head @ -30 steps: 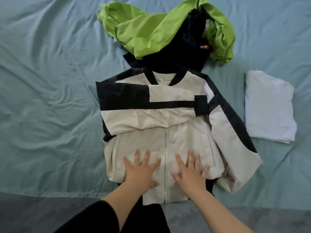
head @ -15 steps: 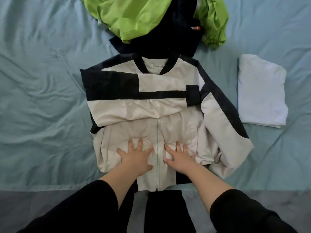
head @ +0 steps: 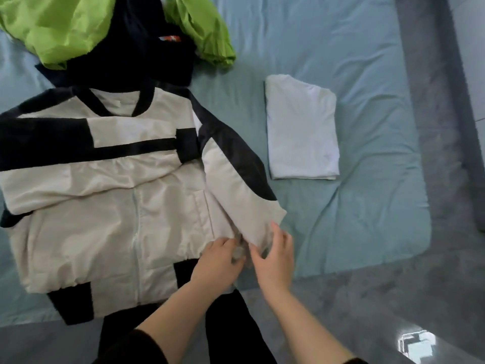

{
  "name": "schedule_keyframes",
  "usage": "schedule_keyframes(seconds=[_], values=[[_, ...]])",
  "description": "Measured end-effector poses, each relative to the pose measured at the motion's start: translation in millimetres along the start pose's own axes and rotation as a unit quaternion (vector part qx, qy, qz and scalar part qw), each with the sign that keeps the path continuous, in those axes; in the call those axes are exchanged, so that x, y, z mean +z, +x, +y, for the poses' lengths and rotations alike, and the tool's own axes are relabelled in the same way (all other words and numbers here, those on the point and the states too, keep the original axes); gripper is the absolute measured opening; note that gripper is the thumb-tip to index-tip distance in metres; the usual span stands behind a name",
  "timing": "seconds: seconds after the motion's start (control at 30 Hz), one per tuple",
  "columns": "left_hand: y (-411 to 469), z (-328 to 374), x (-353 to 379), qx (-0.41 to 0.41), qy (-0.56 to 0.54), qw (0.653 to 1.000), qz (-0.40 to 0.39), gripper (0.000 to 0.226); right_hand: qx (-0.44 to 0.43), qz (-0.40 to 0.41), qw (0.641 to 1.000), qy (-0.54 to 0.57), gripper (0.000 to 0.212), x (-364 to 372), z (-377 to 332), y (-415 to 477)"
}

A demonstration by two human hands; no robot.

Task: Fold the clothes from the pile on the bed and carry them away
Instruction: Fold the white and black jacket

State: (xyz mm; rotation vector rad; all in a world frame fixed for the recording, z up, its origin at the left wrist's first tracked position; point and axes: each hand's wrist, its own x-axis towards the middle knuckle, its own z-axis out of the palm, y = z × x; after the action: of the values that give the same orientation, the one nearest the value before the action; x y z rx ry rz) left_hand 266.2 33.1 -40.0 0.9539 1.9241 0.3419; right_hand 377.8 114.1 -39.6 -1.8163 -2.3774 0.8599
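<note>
A green garment (head: 60, 27) and a dark navy one (head: 136, 53) lie in a loose pile at the far side of the bed (head: 354, 48), the green one partly on top of the dark one. The dark garment touches the collar of the cream and black jacket (head: 105, 232), which lies flat, front up and zipped, on the near part of the bed with its hem at the bed's edge. To the right of the jacket, apart from it, a folded white garment (head: 301, 130) rests on the sheet. Grey floor (head: 367, 311) shows beside and before the bed.

One sleeve is folded across the chest of the jacket. The other sleeve (head: 236, 185) runs down along the right side of the body and partly covers it, and its end lies near the hem.

Both hands meet at this end. The left hand (head: 217, 266) has its fingers curled into the fabric of the cuff. The right hand (head: 275, 261) grips the same end from the right, thumb on top of the cloth and fingers bent toward the left hand. The cuff between them is blurred, so the exact hold is not clear
</note>
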Motion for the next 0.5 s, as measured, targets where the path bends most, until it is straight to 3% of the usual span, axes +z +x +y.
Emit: schedule_keyframes(seconds=[0.07,0.13,0.17,0.23,0.33,0.4,0.5], values=[[12.3,23.3,10.0,-0.010,0.032,0.999,0.016,0.057,0.069,-0.102,0.989,0.077,0.054,-6.4,10.3,17.7],[24.4,41.9,17.1,-0.013,0.085,0.996,0.012,0.069,0.112,-0.163,0.964,0.176,0.013,-12.4,8.5,35.9],[30.9,50.0,19.2,-0.013,0.074,0.997,0.012,0.072,0.109,-0.161,0.960,0.204,0.005,-17.9,5.3,45.3],[43.8,64.3,17.5,-0.033,-0.049,0.998,0.035,0.054,0.096,-0.152,0.951,0.251,0.021,-29.1,4.3,63.5],[59.2,85.7,4.8,-0.097,-0.259,0.958,0.077,0.012,0.085,-0.129,0.927,0.341,0.021,-61.8,10.1,81.8],[65.3,104.4,-0.7,-0.113,-0.398,0.909,0.041,0.015,0.122,-0.099,0.904,0.399,0.021,-80.6,26.5,90.3],[74.2,136.3,-1.3,-0.113,-0.619,0.776,-0.039,0.026,0.240,-0.140,0.873,0.401,0.055,-98.1,49.2,97.1]])
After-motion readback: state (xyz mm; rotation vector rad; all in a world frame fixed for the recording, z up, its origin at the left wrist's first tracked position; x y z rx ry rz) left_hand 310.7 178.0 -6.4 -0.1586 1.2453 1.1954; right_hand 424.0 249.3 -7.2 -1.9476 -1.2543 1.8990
